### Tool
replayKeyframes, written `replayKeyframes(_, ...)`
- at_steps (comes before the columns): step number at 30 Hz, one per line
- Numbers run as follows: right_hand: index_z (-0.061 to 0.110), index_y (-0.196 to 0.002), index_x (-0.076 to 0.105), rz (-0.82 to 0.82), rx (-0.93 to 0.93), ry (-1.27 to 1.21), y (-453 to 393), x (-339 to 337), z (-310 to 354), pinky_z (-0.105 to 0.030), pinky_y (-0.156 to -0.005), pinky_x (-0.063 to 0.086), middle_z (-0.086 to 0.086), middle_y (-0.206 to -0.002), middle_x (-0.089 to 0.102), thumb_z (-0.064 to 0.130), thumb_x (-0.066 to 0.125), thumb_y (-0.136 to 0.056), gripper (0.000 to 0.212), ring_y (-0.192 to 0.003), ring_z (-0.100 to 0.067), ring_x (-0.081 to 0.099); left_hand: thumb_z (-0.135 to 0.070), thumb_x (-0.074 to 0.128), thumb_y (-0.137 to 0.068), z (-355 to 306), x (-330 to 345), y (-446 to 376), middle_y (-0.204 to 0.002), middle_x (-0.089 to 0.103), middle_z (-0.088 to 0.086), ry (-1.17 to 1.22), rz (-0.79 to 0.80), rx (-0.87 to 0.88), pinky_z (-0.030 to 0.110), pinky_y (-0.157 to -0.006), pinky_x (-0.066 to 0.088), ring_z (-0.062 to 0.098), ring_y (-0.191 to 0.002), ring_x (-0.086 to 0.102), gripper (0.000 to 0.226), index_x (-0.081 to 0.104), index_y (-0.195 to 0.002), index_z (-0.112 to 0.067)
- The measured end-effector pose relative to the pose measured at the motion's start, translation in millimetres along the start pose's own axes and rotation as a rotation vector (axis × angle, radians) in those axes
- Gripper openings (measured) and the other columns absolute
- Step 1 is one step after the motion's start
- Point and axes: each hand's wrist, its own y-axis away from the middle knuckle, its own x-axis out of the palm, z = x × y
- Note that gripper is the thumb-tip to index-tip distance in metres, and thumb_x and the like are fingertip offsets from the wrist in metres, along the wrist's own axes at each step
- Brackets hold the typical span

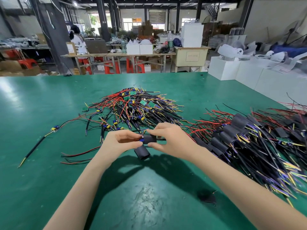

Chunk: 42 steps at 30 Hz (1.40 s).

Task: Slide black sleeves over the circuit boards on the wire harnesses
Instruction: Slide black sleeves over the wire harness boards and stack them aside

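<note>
Both hands meet over the green tabletop, just above its middle. Left hand has thumb & fingers curled, pinching the end of a wire harness where a small blue part of the circuit board sticks out. Right hand pinches a black sleeve btwn thumb below & fingers above; sleeve lies roughly horizontal, its left mouth touching the board end. How far the board sits inside the sleeve: can't tell. Thin black wire exits the sleeve's right side, past the right thumb.

A 2nd black sleeve shows just below the hands, tilted, open end toward the camera; whether it rests on the tabletop or is held by the left hand, can't tell.

Behind the hands: pile of unsleeved harnesses, red/black/yellow wires w/ bare green boards. To the right: pile of sleeved harnesses, black sleeves over the boards. One single harness lies apart at far left. A flat black scrap lies near the right forearm.
</note>
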Motion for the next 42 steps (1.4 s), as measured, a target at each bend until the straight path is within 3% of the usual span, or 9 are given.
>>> replayKeyframes(4,0.012,-0.101,0.073,-0.07,0.06,-0.084,3.8,0.0,-3.4,-0.036,-0.067,0.046,-0.005,-0.076,0.067,0.03,0.073,-0.083,0.026,-0.071,-0.024,0.06,0.001,0.079,-0.074,3.7,0.9,-0.3,-0.083,0.076,0.012,-0.021,-0.012,0.001,0.028,-0.073,0.059,0.019,-0.071,0.068,0.02,0.078,-0.079,-0.019)
replayKeyframes(8,0.006,-0.113,0.07,-0.138,0.081,-0.166,11.5,9.8,-2.1,-0.026,-0.07,0.042,-0.008,-0.084,0.066,0.021,0.071,-0.086,0.031,-0.074,-0.02,0.059,0.001,0.08,-0.073,1.2,3.5,0.1,-0.079,0.076,0.007,-0.034,-0.012,0.02,0.02,-0.068,0.055,0.013,-0.067,0.069,0.023,0.079,-0.077,-0.022)
replayKeyframes(16,0.006,-0.119,0.066,-0.159,0.086,-0.187,22.4,28.9,5.3,-0.036,-0.08,0.046,-0.01,-0.092,0.065,0.014,0.064,-0.09,0.03,-0.087,-0.026,0.058,0.001,0.08,-0.073,1.1,9.7,0.0,-0.079,0.076,0.004,0.013,-0.051,0.019,0.015,-0.066,0.052,0.009,-0.069,0.07,0.024,0.08,-0.079,-0.022)
replayKeyframes(20,0.01,-0.118,0.068,-0.199,0.158,-0.32,18.5,22.9,4.8,-0.022,-0.077,0.043,-0.004,-0.089,0.065,0.015,0.067,-0.088,0.03,-0.08,-0.016,0.057,-0.005,0.082,-0.069,1.0,3.9,-1.3,-0.084,0.076,0.009,0.098,0.002,-0.036,0.017,-0.067,0.054,0.014,-0.073,0.071,0.018,0.079,-0.082,-0.017)
replayKeyframes(23,0.014,-0.112,0.072,-0.182,0.227,-0.418,17.4,12.8,-2.2,-0.019,-0.075,0.044,-0.001,-0.087,0.069,0.015,0.068,-0.088,0.024,-0.079,-0.013,0.061,-0.02,0.084,-0.062,-0.7,-0.4,-1.1,-0.088,0.076,0.012,0.178,0.03,-0.046,0.021,-0.071,0.056,0.019,-0.078,0.073,0.026,0.079,-0.087,-0.017)
replayKeyframes(29,0.015,-0.111,0.072,-0.159,0.26,-0.534,23.5,8.7,-5.2,-0.023,-0.072,0.044,0.0,-0.085,0.069,0.012,0.065,-0.09,0.022,-0.076,-0.009,0.059,-0.02,0.076,-0.077,0.1,6.1,-0.1,-0.096,0.075,0.01,0.188,0.175,0.0,0.024,-0.077,0.055,0.021,-0.086,0.072,0.031,0.075,-0.108,-0.022)
replayKeyframes(31,0.014,-0.111,0.072,-0.162,0.264,-0.55,24.2,9.4,-4.2,-0.022,-0.07,0.043,0.002,-0.085,0.068,0.011,0.064,-0.09,0.023,-0.075,-0.008,0.058,-0.025,0.076,-0.076,-0.5,9.0,1.3,-0.095,0.075,0.01,0.186,0.186,0.012,0.024,-0.078,0.055,0.021,-0.086,0.072,0.03,0.076,-0.106,-0.024)
replayKeyframes(35,0.012,-0.111,0.072,-0.166,0.265,-0.532,25.0,12.1,-1.5,-0.014,-0.069,0.037,0.015,-0.079,0.061,0.01,0.064,-0.09,0.022,-0.071,0.0,0.052,-0.013,0.072,-0.077,1.2,14.1,1.8,-0.086,0.075,0.007,0.176,0.153,0.038,0.023,-0.073,0.055,0.019,-0.077,0.071,0.022,0.077,-0.096,-0.024)
replayKeyframes(42,0.013,-0.111,0.072,-0.169,0.236,-0.51,24.4,10.5,1.5,-0.015,-0.068,0.036,0.0,-0.084,0.066,0.011,0.065,-0.09,0.023,-0.071,-0.003,0.051,-0.01,0.072,-0.078,3.4,13.4,0.6,-0.082,0.074,0.012,0.145,0.158,0.063,0.024,-0.072,0.054,0.02,-0.072,0.069,0.018,0.074,-0.093,-0.02)
